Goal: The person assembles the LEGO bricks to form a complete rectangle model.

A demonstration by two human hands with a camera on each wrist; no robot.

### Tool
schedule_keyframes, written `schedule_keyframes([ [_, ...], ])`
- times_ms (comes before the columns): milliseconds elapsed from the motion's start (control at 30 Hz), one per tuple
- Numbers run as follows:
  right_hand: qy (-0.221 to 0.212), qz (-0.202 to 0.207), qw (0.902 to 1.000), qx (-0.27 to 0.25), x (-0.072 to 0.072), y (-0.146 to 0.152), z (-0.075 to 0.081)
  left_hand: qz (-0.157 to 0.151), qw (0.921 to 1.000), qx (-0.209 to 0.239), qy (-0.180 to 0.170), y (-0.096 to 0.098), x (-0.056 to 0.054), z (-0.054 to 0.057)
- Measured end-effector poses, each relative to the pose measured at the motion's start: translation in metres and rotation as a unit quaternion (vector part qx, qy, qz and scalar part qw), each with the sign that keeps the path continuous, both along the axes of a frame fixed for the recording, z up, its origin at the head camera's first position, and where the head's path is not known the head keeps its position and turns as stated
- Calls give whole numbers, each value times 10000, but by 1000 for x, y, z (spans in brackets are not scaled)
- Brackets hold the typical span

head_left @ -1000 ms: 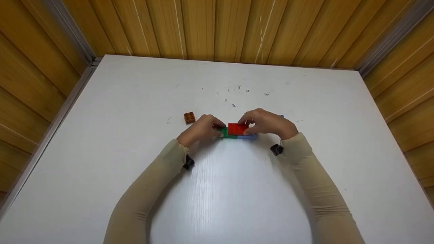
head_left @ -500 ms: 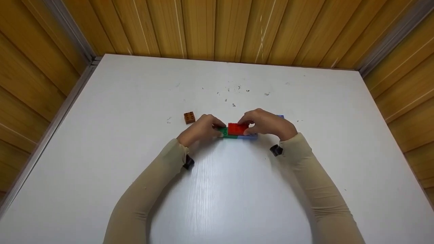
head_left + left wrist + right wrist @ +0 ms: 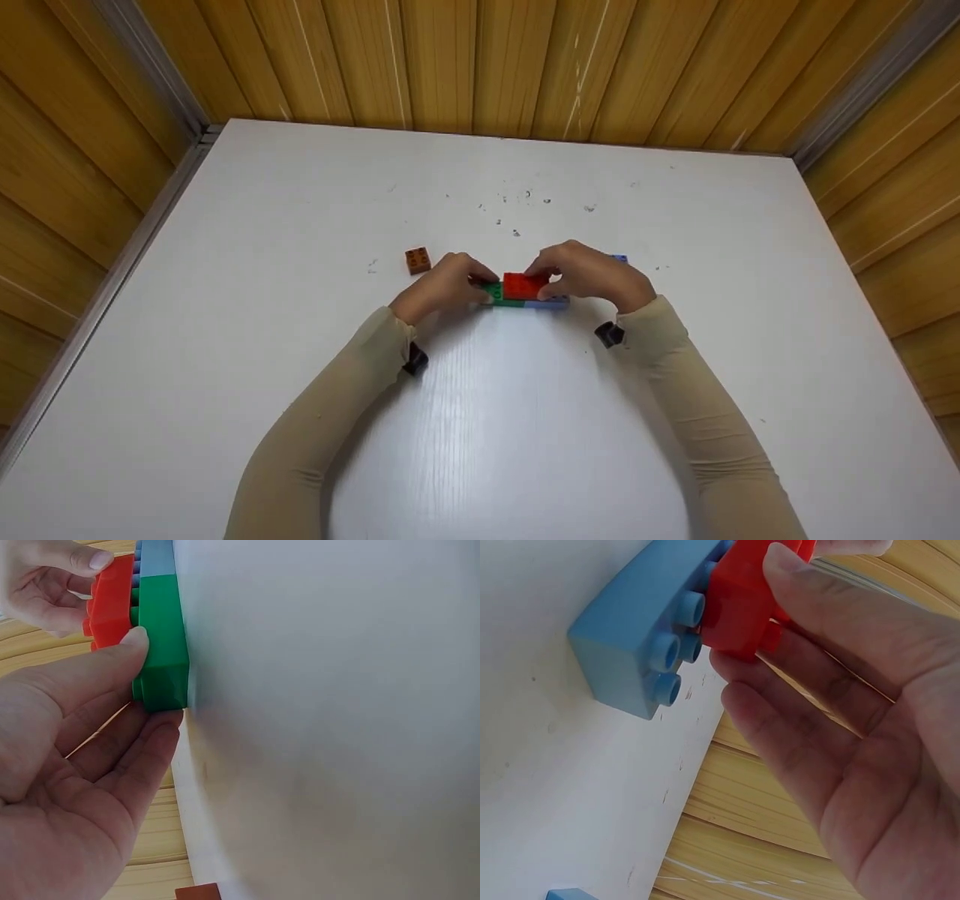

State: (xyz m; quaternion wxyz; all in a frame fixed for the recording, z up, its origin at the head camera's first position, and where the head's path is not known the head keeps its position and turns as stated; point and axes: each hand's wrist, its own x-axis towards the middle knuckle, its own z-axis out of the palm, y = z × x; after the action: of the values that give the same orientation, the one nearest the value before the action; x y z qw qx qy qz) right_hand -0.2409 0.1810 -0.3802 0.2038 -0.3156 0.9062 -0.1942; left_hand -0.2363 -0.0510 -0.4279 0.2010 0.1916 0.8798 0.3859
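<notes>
A green toy building brick (image 3: 512,304) and a light blue brick (image 3: 546,305) stand end to end on the white table. A red brick (image 3: 520,286) sits over their join, its long side along theirs. My left hand (image 3: 444,290) grips the green brick's left end, the thumb near its studded top in the left wrist view. My right hand (image 3: 592,276) pinches the red brick between thumb and fingers. Blue studs (image 3: 690,609) show beside the red brick in the right wrist view; whether it is pressed fully down I cannot tell.
An orange-brown brick (image 3: 418,260) lies on the table (image 3: 300,225) just beyond my left hand. Another blue brick (image 3: 619,258) is mostly hidden behind my right hand. Wood-look panels (image 3: 450,67) rise behind the table and at both sides.
Both hands keep their hold on the bricks. The whole head view shifts very slightly; nothing else visibly moves.
</notes>
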Motion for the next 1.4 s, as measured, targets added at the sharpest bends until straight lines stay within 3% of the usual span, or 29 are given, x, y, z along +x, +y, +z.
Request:
schedule_keyframes([
  [200, -40, -34, 10000, 3, 1, -2, 0, 86, 9998, -18, -158, -1, 1, 0],
  [433, 1, -174, 9998, 19, 0, -3, 1, -14, 10000, -29, -12, 0, 0, -1],
  [767, 82, -170, 9998, -55, 1, -3, -2, 119, 9998, 13, -155, 0, -1, -2],
  [1400, 65, -316, 9994, 155, 2, -5, 1, 80, 9997, 28, -228, 1, -3, -2],
])
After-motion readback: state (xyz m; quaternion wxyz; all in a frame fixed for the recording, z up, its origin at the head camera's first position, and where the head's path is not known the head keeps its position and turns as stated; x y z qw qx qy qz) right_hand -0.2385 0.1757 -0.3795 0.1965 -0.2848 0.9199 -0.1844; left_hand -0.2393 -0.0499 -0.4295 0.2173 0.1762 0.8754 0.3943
